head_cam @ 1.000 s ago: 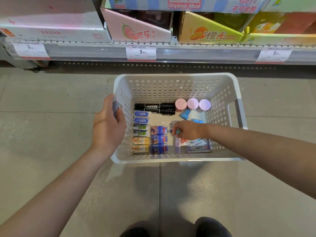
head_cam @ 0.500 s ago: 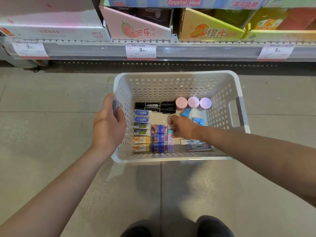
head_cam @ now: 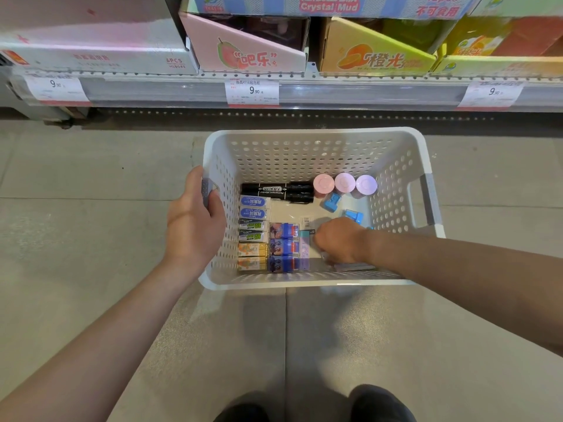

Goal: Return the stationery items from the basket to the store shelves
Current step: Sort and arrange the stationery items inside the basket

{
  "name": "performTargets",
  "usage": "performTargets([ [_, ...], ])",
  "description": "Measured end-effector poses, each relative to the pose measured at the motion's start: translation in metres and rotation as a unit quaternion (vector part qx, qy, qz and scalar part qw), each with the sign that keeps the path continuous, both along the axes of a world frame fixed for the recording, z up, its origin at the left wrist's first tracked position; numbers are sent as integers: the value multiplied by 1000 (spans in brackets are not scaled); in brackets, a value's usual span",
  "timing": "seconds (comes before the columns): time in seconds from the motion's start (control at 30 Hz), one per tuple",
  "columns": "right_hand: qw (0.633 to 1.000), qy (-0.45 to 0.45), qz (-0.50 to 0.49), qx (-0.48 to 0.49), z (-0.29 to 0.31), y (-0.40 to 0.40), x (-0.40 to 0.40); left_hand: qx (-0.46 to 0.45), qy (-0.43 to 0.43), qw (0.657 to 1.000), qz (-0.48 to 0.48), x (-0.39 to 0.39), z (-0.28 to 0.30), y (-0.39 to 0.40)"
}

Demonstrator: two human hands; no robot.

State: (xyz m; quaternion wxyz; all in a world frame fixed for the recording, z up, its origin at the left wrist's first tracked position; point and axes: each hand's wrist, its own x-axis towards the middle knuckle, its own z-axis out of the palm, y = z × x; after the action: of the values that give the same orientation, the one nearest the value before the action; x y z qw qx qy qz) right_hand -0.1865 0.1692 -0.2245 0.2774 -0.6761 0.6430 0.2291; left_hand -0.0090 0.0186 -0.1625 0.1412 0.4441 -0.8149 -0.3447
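Observation:
A white perforated basket (head_cam: 313,134) hangs low in front of me, and my left hand (head_cam: 195,220) grips its left handle. Inside lie black markers (head_cam: 277,190), three pastel round tubs (head_cam: 344,182), small blue sharpeners (head_cam: 332,201), a column of eraser boxes (head_cam: 253,229), blue packs (head_cam: 283,246) and a teal-and-purple pack (head_cam: 304,249). My right hand (head_cam: 338,239) is down in the basket, knuckles up. Its fingers curl toward a flat grey-blue packet (head_cam: 356,267). Its fingertips are hidden, so a grasp cannot be made out.
A store shelf edge (head_cam: 335,92) with price tags (head_cam: 252,91) runs just beyond the basket. On it stand a pink display box (head_cam: 243,53) and an orange one (head_cam: 374,56). Grey tiled floor lies below, with my shoes (head_cam: 380,403) at the bottom.
My right hand carried the teal-and-purple pack left, set it beside the blue packs and let go. It then drew back right, over the flat packet. My left hand stayed on the handle.

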Motion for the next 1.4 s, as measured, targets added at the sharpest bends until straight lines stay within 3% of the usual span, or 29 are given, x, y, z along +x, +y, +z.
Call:
performTargets([
  [0.1, 998, -41, -43, 12, 1, -3, -4, 1, 8, 1000, 0, 1, -2, -1],
  [0.23, 957, -162, -239, 1, 5, -14, -17, -15, 2, 1000, 4, 0, -5, -1],
  [0.37, 840, -311, -445, 25, 12, -17, -28, -13, 3, 1000, 1, 0, -5, -2],
  [0.47, 754, -380, -533, 56, 12, -17, -29, -10, 5, 1000, 1, 0, -5, -2],
  [0.53, 719, -396, -568, 59, 12, -18, -28, -9, 8, 1000, 2, 1, -5, -2],
  [0.7, 727, -356, -584, 56, 14, -17, -30, -12, 5, 1000, -1, 1, -6, -3],
  [0.97, 646, -364, -648, 173, 12, -14, -25, -10, 7, 1000, 0, 1, -7, -2],
  [1.17, 729, -246, -626, 122, -2, -9, -22, -13, 8, 1000, 10, 0, -7, -2],
  [1.4, 746, -190, -613, 179, -21, -12, -8, -17, 5, 1000, 16, 0, -6, -2],
])
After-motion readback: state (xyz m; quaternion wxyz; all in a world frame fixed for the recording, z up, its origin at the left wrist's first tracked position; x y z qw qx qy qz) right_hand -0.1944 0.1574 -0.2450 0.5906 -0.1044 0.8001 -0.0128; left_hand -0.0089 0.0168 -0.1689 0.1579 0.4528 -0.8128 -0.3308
